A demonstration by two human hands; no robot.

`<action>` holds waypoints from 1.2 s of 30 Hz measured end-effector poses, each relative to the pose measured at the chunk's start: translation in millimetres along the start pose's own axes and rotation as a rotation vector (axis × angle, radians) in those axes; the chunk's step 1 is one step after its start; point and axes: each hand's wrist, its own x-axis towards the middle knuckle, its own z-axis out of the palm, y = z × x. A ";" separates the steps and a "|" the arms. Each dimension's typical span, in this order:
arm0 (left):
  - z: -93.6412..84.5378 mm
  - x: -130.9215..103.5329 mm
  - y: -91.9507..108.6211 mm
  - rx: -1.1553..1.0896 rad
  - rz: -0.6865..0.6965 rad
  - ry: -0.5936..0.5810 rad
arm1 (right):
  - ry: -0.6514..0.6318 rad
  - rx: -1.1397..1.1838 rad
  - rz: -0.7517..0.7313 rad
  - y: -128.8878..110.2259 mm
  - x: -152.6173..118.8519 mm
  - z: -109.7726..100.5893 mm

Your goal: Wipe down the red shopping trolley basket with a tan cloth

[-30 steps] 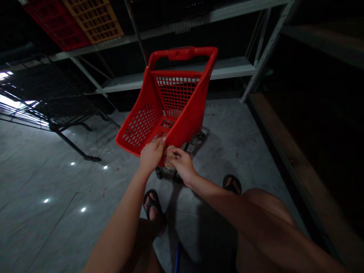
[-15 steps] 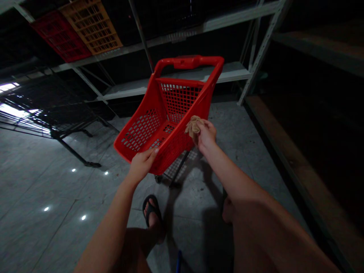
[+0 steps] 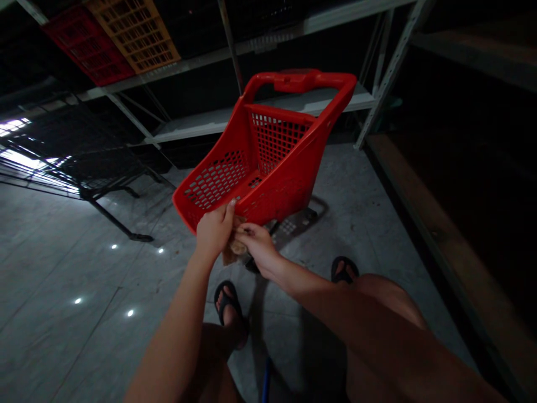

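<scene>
A red plastic shopping cart (image 3: 277,196) stands in front of me, its handle bar at the far side. My left hand (image 3: 215,228) grips the basket's near rim, thumb over the top edge. Just to its right, my right hand (image 3: 258,243) is closed on a crumpled tan cloth (image 3: 234,252). The cloth lies against the outer face of the basket near the front corner, partly hidden between both hands. Beneath the basket, the cart's frame is mostly covered by my right hand.
White metal shelving (image 3: 188,126) runs behind the cart, with a red crate (image 3: 86,45) and a yellow crate (image 3: 136,36) on it. A dark wire cart (image 3: 88,168) stands at left. A raised wooden edge (image 3: 436,235) borders the right side. My sandalled feet are on the grey tiles.
My right hand has moved left and down with the cloth, from the basket's side to beside my left hand. The cart has turned slightly, its handle shifting right in view.
</scene>
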 end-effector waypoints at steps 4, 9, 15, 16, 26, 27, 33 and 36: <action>5.8 4.0 1.5 -0.096 -0.001 0.008 | 0.166 0.094 -0.099 -33.9 40.1 -28.6; 10.3 2.9 -7.2 -0.123 0.042 0.014 | 0.464 0.135 -0.445 -110.3 102.3 -105.7; 2.1 7.6 -18.8 -0.123 -0.032 0.055 | 0.507 0.121 -0.529 -122.4 109.0 -125.3; 0.1 9.8 -16.0 -0.093 -0.070 0.063 | 0.475 0.099 -0.502 -112.5 101.5 -114.2; 6.4 36.9 47.0 -0.217 0.032 0.133 | 0.151 0.064 -0.194 -47.9 54.6 -40.5; 9.7 38.7 45.2 -0.270 0.060 0.139 | 0.197 0.077 -0.250 -60.1 62.2 -49.9; 27.4 40.8 24.0 -0.379 0.268 0.177 | 0.465 -0.115 -0.807 -151.7 81.8 -115.1; 31.3 37.4 22.6 -0.349 0.301 0.206 | 0.458 -0.434 -1.064 -165.9 69.8 -124.2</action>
